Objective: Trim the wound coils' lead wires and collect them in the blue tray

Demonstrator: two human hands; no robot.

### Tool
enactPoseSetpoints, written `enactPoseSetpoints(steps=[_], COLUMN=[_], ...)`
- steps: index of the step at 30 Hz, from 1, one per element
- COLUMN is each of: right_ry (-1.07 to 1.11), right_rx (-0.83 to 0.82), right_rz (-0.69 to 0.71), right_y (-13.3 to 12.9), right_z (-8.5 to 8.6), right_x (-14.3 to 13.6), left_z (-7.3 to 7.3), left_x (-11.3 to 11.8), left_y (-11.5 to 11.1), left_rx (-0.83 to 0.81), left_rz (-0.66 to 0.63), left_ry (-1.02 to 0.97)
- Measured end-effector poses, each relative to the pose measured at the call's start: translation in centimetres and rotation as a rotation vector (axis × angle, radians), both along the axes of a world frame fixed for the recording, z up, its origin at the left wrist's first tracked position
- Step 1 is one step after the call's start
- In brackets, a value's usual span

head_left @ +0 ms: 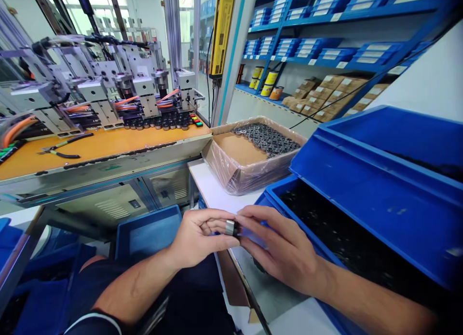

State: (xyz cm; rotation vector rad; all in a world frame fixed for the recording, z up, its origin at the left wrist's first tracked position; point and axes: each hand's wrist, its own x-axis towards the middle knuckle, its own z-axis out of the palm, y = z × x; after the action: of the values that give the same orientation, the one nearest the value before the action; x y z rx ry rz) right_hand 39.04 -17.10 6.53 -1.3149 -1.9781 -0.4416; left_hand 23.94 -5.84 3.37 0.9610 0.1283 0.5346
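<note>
A small cylindrical part [230, 227], with a silver metal band and a black end, sits between my two hands above my lap. My left hand [197, 236] grips it between thumb and fingers. The fingertips of my right hand [284, 245] meet at its black end, with slight motion blur there. Whether those fingers hold another small piece is hidden. Right beside my right hand is a blue bin [278, 192] filled with small black parts [325, 224].
A plastic-lined carton [235, 173] with rows of dark metallic parts [269, 137] stands ahead. Another blue bin [365, 156] is stacked at right. Pliers [65, 146] lie on the orange machine bench [119, 143], below metal fixtures [144, 86]. A blue tray [150, 233] sits lower left.
</note>
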Motion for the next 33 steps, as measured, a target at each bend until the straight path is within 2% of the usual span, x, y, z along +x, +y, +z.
enactPoseSetpoints(steps=[12, 22, 33], right_ry=[-0.014, -0.013, -0.210], right_rx=[-0.009, -0.040, 0.000], right_rz=[0.039, 0.005, 0.018], right_y=[-0.2, -0.3, -0.3], right_z=[0.4, 0.1, -0.5], right_x=[-0.1, -0.4, 0.1], left_z=[-0.5, -0.6, -1.5], left_x=[-0.2, -0.7, -0.7], left_y=[-0.4, -0.2, 0.5], left_rx=[-0.017, -0.030, 0.010], left_rz=[-0.003, -0.011, -0.047], left_ry=[0.024, 0.073, 0.210])
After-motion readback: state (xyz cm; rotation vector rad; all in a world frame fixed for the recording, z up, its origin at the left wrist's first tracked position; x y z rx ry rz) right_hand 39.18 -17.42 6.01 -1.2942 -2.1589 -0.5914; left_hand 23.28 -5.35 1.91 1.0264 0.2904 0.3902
